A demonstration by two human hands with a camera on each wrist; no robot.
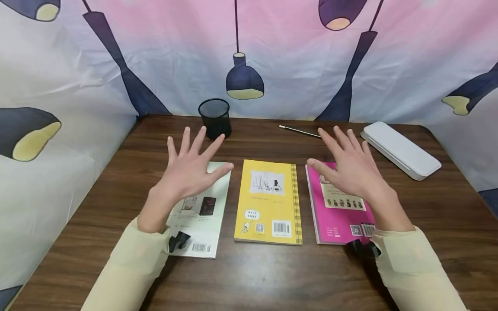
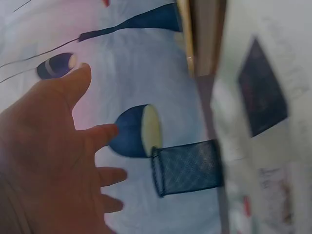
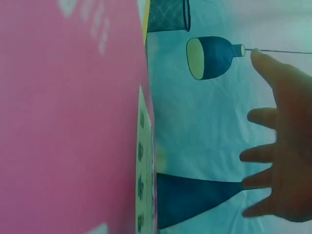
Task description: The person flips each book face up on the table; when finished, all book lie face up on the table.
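My left hand (image 1: pixel 188 172) is spread above a pale green book (image 1: pixel 202 229), fingers straight and holding nothing. On the other side, my right hand (image 1: pixel 352 170) spreads the same way over a pink book (image 1: pixel 330 220), covering its upper right part. A yellow book (image 1: pixel 268 203) lies between the two, back cover up with a barcode near its bottom edge. In the left wrist view the hand (image 2: pixel 53 151) stands apart from the blurred pale book (image 2: pixel 273 146). The right wrist view has the fingers well off the pink cover (image 3: pixel 68 122).
Behind the left hand stands a black mesh pen holder (image 1: pixel 215 119). A pencil (image 1: pixel 299 131) lies at the back of the brown wooden table (image 1: pixel 264 276). To the right is a white case (image 1: pixel 400 149). A lamp-patterned cloth (image 1: pixel 288 60) hangs along the table's back edge.
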